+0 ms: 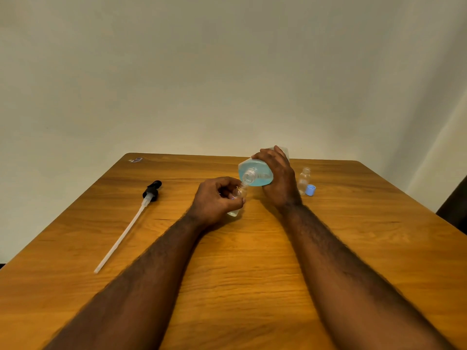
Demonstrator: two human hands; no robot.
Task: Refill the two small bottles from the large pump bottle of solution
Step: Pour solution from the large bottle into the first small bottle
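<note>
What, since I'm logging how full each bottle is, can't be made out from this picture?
All head view:
Fill level of the small clear plastic bottle: the left hand grips over it.
Any pouring stream at the neck of the large clear bottle of blue liquid: too small, blurred.
That bottle's base: behind the right hand.
Contents of the second small clear bottle beside the light blue cap: too small.
</note>
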